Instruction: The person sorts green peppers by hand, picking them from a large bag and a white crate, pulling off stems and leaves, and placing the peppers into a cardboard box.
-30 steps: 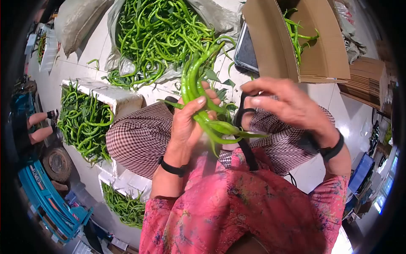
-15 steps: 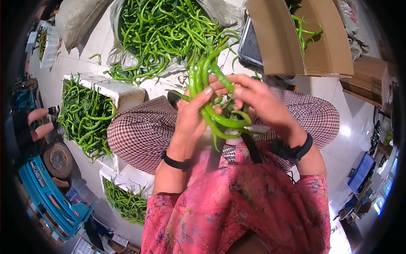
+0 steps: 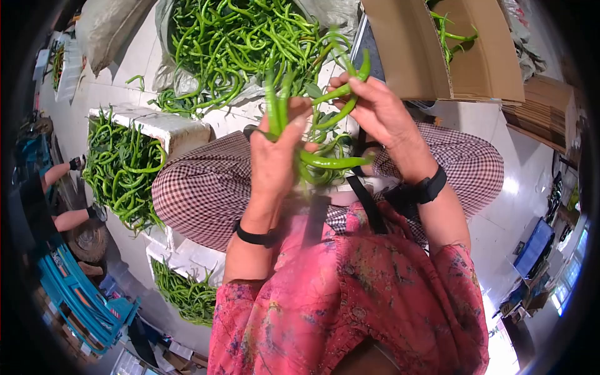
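Observation:
My left hand [image 3: 273, 153] is closed around a bunch of long green chili peppers [image 3: 337, 162]. Their ends stick out above and below the fist, some smeared by motion. Just to its right, my right hand [image 3: 384, 115] pinches a few curved green chili peppers [image 3: 340, 94] between thumb and fingers. More peppers [image 3: 328, 137] show in the gap below the hands, between the crossed legs. Beyond both hands spreads a large heap of green peppers [image 3: 244, 47], lying in an opened pale sack [image 3: 165, 37].
On the left stand white foam boxes [image 3: 187, 128] filled with peppers. An open cardboard box [image 3: 406, 50] at upper right has some peppers inside, beside flattened cardboard [image 3: 540, 119]. Another person's legs [image 3: 62, 197] and a blue cart [image 3: 75, 294] are at far left.
My hands have moved apart. The right hand has shifted up and away with a few peppers, while the left keeps the bunch. Another person's legs at far left have moved a little.

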A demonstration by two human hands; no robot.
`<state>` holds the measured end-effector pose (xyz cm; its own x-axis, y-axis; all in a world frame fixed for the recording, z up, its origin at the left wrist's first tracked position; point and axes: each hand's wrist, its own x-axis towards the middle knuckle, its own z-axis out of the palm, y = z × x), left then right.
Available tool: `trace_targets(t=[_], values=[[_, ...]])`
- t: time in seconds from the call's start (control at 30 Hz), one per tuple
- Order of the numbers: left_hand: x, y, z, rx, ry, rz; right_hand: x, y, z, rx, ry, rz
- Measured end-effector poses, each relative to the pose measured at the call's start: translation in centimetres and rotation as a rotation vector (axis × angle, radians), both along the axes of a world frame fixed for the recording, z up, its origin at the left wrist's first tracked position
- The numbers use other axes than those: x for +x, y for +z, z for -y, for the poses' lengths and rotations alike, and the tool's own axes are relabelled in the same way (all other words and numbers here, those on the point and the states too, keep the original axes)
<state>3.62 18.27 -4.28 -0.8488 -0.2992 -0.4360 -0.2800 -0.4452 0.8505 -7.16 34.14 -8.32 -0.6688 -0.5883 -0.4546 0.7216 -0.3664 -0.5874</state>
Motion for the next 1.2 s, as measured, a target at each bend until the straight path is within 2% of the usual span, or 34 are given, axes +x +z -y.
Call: trace_targets(t=[0.07, 0.17, 0.33, 0.43, 0.5, 0.53, 0.7, 0.8, 0.83, 0.9, 1.03, 1.13, 1.2], values=[[0.0, -0.1, 0.5, 0.106, 0.087, -0.002, -1.0, -0.7, -0.9, -0.186, -0.122, 0.148], [0.4, -0.7, 1.3, 0.198, 0.105, -0.006, -1.7, -1.1, -1.9, -0.282, -0.082, 0.067], [0.6, -0.5, 1.6, 0.201, 0.109, 0.021, -1.7, 0.2, -1.6, -0.314, -0.095, 0.018], [0.6, -0.5, 1.8, 0.162, 0.086, 0.046, -1.7, 0.8, -1.7, -0.314, -0.152, 0.079], [0.7, -0.6, 1.8, 0.134, 0.069, 0.057, -2.1, 0.4, -2.2, -0.522, -0.085, 0.091], [0.7, -0.7, 1.8, 0.159, 0.062, 0.044, -1.9, 1.0, -2.1, -0.412, -0.16, 0.115], [0.7, -0.9, 2.0, 0.276, 0.094, 0.034, -2.0, 1.8, -2.3, -0.374, -0.136, 0.079], [0.7, -1.1, 2.2, 0.312, 0.086, 0.011, -1.3, 5.1, -2.3, 0.002, -0.103, -0.254], [0.7, -1.2, 2.3, 0.309, 0.09, 0.013, -0.8, 7.1, -2.2, 0.0, -0.099, -0.25], [0.7, -1.3, 2.3, 0.328, 0.085, 0.008, 0.3, 10.9, -1.9, 0.569, -0.033, -0.727], [0.8, -1.7, 2.2, 0.33, 0.102, -0.008, 1.9, 12.9, -1.3, 0.683, -0.226, -0.845], [0.7, -1.4, 1.7, 0.406, 0.102, -0.043, 1.9, 10.7, -1.2, 0.757, 0.211, -1.003], [0.6, -1.7, 1.3, 0.522, 0.112, -0.083, 3.1, 8.6, -0.1, 0.65, 0.502, -0.862]])
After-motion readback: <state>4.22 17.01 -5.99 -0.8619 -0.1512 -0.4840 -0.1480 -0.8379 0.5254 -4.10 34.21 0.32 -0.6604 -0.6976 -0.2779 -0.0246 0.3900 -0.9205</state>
